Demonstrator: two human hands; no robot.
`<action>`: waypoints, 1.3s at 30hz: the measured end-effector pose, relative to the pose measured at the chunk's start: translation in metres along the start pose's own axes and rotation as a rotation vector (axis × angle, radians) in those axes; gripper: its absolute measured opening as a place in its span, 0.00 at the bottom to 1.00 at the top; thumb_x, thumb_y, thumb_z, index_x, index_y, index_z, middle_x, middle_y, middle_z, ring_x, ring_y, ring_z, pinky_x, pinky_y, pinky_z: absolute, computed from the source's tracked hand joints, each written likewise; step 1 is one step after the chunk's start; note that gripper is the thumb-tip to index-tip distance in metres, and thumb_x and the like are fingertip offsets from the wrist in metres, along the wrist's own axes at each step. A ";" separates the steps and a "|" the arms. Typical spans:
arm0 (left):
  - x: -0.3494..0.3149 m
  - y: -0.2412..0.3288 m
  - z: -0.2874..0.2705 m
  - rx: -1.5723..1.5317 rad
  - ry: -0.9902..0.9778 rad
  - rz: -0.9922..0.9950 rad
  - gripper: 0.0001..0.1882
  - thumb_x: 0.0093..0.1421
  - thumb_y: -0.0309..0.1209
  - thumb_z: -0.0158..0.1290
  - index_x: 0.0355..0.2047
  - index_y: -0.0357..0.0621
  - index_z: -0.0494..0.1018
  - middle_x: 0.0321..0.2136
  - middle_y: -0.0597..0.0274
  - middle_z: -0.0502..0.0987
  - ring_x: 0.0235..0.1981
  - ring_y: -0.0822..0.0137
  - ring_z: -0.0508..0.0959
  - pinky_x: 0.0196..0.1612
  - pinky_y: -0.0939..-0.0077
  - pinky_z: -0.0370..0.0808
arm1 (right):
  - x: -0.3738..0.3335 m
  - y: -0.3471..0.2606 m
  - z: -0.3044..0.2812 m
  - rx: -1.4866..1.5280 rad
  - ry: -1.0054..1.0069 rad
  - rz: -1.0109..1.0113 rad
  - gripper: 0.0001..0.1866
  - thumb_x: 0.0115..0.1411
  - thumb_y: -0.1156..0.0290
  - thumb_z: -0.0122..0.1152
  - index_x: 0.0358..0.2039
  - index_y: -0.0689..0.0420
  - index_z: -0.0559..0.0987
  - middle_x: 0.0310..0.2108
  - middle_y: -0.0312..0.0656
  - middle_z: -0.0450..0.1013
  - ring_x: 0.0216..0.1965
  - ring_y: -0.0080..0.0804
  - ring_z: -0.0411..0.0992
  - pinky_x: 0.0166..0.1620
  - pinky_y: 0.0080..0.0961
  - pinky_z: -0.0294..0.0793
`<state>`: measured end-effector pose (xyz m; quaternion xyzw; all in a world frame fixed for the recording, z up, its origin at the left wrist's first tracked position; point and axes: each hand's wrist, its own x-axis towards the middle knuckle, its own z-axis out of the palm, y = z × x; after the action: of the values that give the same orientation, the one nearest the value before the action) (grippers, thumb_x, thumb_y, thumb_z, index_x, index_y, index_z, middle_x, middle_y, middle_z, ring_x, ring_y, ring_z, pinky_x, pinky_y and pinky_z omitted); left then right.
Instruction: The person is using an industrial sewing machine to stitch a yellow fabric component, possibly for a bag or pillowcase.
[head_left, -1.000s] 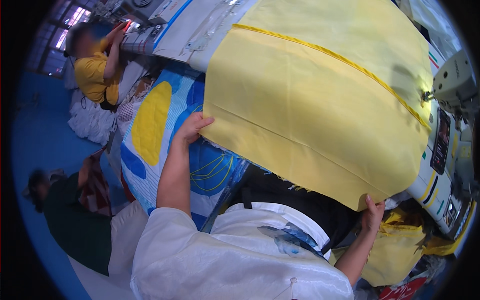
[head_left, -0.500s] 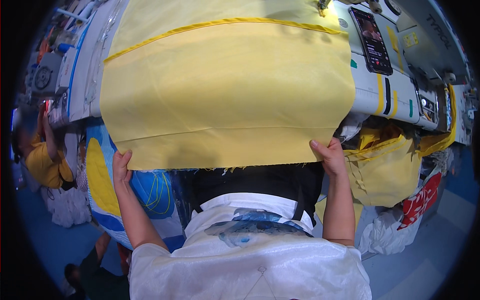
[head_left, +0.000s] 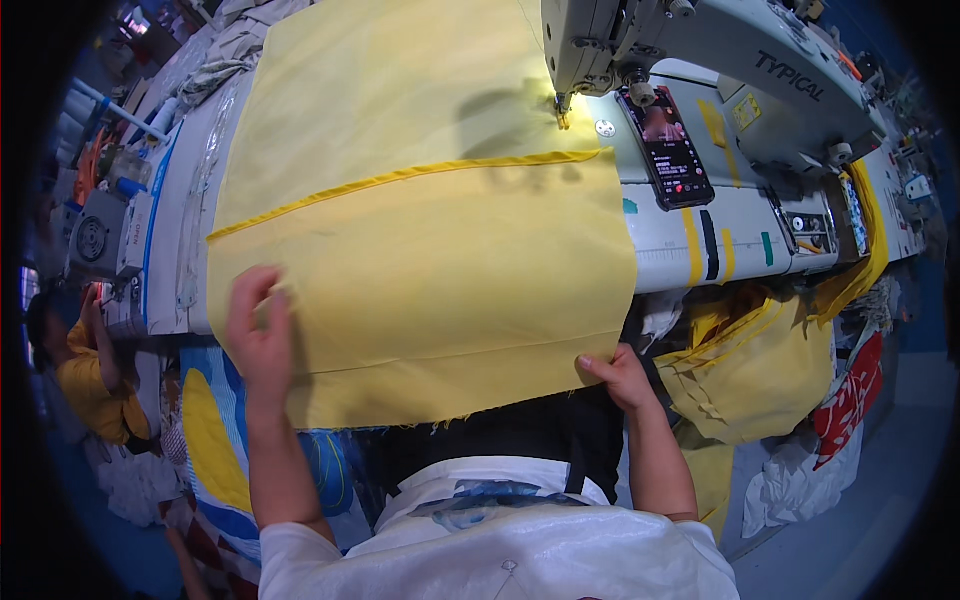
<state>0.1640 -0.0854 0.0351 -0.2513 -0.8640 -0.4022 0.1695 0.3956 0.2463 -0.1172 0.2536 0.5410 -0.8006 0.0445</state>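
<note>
Yellow fabric (head_left: 420, 260): a large sheet spread over the middle of the frame, lying on the worktop (head_left: 700, 235) and hanging over its near edge toward the person; a folded seam ridge runs across it from centre left up to the needle.
Left hand (head_left: 258, 335): lower left of the frame, lying on top of the fabric near its left edge; its grip is loose, fingers slightly curled and spread on the cloth, closing on nothing that can be seen.
Right hand (head_left: 618, 375): lower right of centre, at the fabric's near right corner; its grip is pressed together, pinching the cloth's edge between thumb and fingers.
Sewing machine (head_left: 690, 45): grey, upper right of the frame, its needle end standing over the far right end of the seam ridge, lit by a small lamp.
Phone (head_left: 670, 145): dark, lying on the worktop just right of the fabric, below the machine's arm, its screen lit.
Yellow pieces (head_left: 750, 365): a heap of the same cloth hanging at the right of the frame, below the worktop edge.
Patterned cloth (head_left: 215, 450): blue, white and yellow, lower left, under the hanging fabric.
Other person (head_left: 85, 370): in a yellow top, far left edge of the frame, well apart from the hands.
</note>
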 end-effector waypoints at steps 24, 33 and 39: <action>0.120 0.091 0.237 -0.099 -0.350 0.539 0.08 0.47 0.28 0.57 0.27 0.40 0.71 0.27 0.58 0.71 0.32 0.57 0.72 0.35 0.65 0.69 | -0.010 0.005 -0.008 0.104 -0.059 0.118 0.13 0.53 0.77 0.61 0.40 0.64 0.77 0.35 0.37 0.76 0.36 0.20 0.72 0.41 0.20 0.72; 0.114 0.084 0.217 0.062 -0.512 0.789 0.13 0.51 0.25 0.51 0.39 0.42 0.74 0.38 0.63 0.73 0.41 0.63 0.72 0.45 0.69 0.67 | -0.029 0.004 -0.008 0.067 -0.158 0.176 0.13 0.53 0.77 0.61 0.41 0.64 0.77 0.37 0.38 0.76 0.36 0.22 0.72 0.42 0.21 0.72; 0.116 0.080 0.212 0.039 -0.637 0.754 0.19 0.53 0.28 0.50 0.47 0.44 0.69 0.47 0.63 0.70 0.49 0.63 0.68 0.51 0.67 0.63 | -0.036 -0.052 -0.005 -0.672 -0.071 0.205 0.15 0.48 0.74 0.66 0.38 0.63 0.78 0.30 0.44 0.76 0.29 0.31 0.74 0.35 0.25 0.72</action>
<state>0.0959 0.1582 0.0100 -0.6535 -0.7293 -0.1996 0.0353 0.4103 0.2644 -0.0584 0.2498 0.7442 -0.5775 0.2244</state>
